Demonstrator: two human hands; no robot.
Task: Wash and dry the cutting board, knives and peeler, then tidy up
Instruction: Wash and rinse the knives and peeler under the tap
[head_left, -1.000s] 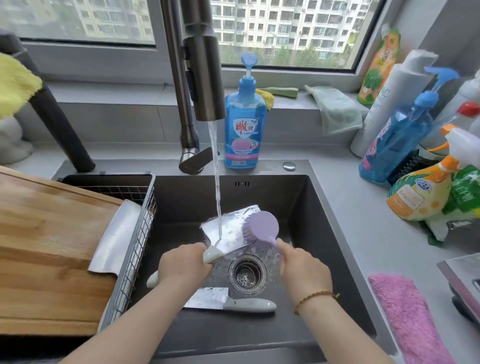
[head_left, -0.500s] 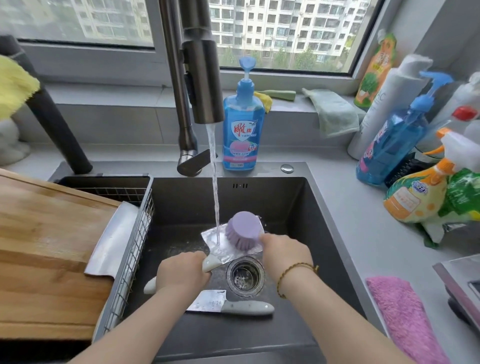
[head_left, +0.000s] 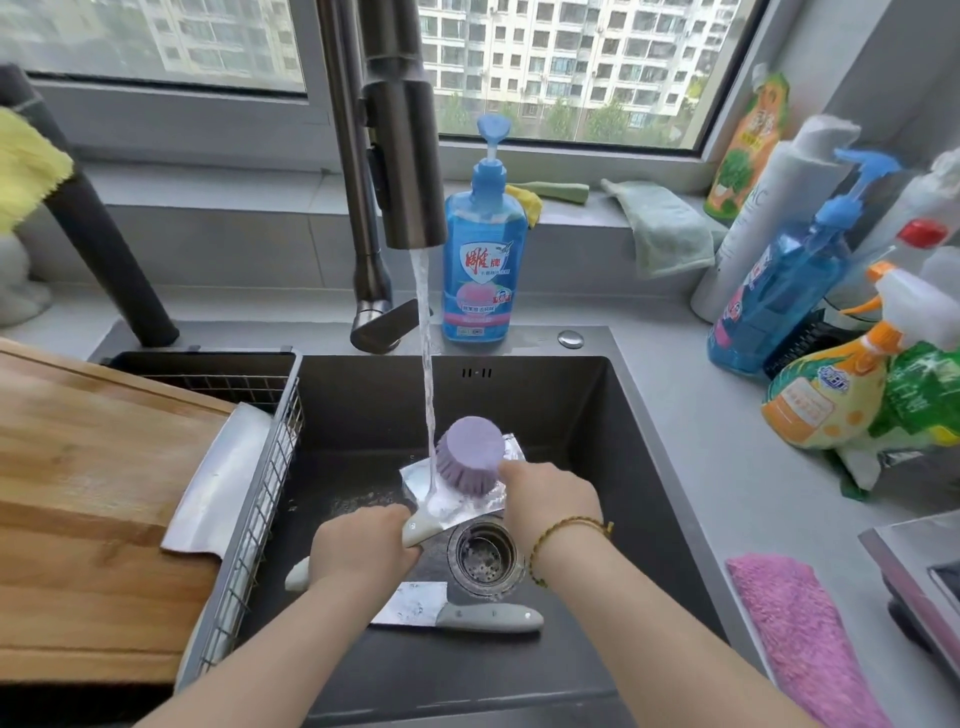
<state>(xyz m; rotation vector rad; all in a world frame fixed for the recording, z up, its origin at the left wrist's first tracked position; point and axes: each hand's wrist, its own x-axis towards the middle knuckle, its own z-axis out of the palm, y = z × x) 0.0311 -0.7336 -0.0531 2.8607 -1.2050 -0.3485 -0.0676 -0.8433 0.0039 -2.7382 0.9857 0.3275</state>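
Observation:
My left hand (head_left: 363, 543) grips the pale handle of a cleaver (head_left: 457, 501) over the dark sink (head_left: 644, 431), its blade under the running water. My right hand (head_left: 550, 493) holds a purple dish brush (head_left: 470, 454) with its bristles pressed on the blade. A second knife (head_left: 457, 613) with a grey handle lies flat on the sink floor near the drain. The wooden cutting board (head_left: 93, 499) rests on the left, and a third blade (head_left: 218, 483) leans on its edge by the wire rack.
The tap (head_left: 400, 140) runs over the sink. A blue dish soap bottle (head_left: 483, 260) stands behind it. Several spray and cleaner bottles (head_left: 831, 384) crowd the right counter. A pink cloth (head_left: 800, 639) lies at the front right, a green cloth (head_left: 660, 228) on the sill.
My right hand has swept the brush leftward along the blade and tipped its bristles down onto it. My left hand has kept its hold on the handle.

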